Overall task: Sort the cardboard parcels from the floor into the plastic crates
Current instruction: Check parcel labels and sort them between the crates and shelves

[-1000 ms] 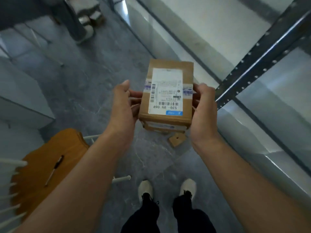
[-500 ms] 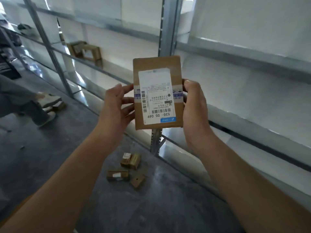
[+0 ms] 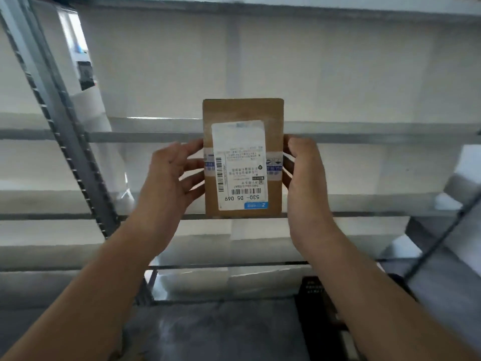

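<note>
A grey metal shelving rack (image 3: 364, 138) spans the view, with horizontal beams at several levels. Its perforated grey upright (image 3: 56, 126) slants at the left. Below lies a dark grey floor (image 3: 213, 332), with an unidentifiable black object (image 3: 315, 303) at the right.

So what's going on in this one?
A person holds one cardboard parcel up at chest height, the left hand and right hand each gripping a side edge. Its shipping label faces the camera upside down. Behind it is a metal rack lined with pale crates. The parcel is not yet in any crate.
</note>
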